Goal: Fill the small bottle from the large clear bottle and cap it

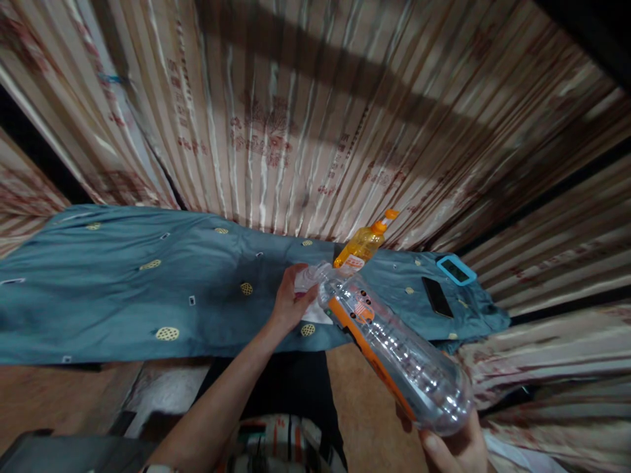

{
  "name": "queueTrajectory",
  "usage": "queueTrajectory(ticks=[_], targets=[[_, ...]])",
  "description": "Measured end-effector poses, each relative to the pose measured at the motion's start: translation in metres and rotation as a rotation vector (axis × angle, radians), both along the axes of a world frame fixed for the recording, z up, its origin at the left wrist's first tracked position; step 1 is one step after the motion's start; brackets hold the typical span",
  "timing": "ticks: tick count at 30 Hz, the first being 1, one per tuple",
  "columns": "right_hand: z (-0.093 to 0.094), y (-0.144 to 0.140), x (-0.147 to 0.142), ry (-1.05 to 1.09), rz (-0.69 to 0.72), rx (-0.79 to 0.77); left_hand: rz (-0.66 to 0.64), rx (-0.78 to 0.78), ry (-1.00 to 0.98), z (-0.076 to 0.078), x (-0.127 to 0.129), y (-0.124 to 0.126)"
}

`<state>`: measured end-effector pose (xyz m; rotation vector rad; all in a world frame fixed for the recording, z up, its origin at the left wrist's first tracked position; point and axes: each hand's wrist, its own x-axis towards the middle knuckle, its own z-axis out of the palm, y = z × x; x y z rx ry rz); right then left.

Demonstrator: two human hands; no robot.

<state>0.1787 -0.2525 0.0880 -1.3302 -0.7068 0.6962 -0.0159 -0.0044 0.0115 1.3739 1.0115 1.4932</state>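
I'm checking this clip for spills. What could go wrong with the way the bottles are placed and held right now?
1. The clear plastic bottle with the orange label is tilted, gripped only at its base by the right hand; it could slip.
2. Its neck, where the left hand works, sits close to the orange squeeze bottle and might topple it.
3. The black phone lies nearby on the blue cloth, exposed to drips.

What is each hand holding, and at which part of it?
The right hand holds the clear plastic bottle by its base. The left hand has its grip at the bottle's neck, on the cap end; the cap itself is hidden.
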Motion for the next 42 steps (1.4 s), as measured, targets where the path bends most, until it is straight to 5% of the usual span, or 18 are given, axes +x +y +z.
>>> queueTrajectory(ticks=[17,32,42], targets=[[0.002,-0.001,0.000,-0.008,-0.079,-0.076,0.005,0.008,-0.003,-0.002,-0.001,0.002],[-0.023,-0.006,0.018,-0.091,-0.108,-0.051,-0.025,-0.008,-0.019,0.001,-0.001,0.000],[-0.009,-0.002,0.007,0.002,-0.135,-0.067,-0.013,-0.018,-0.024,0.002,0.001,-0.001]])
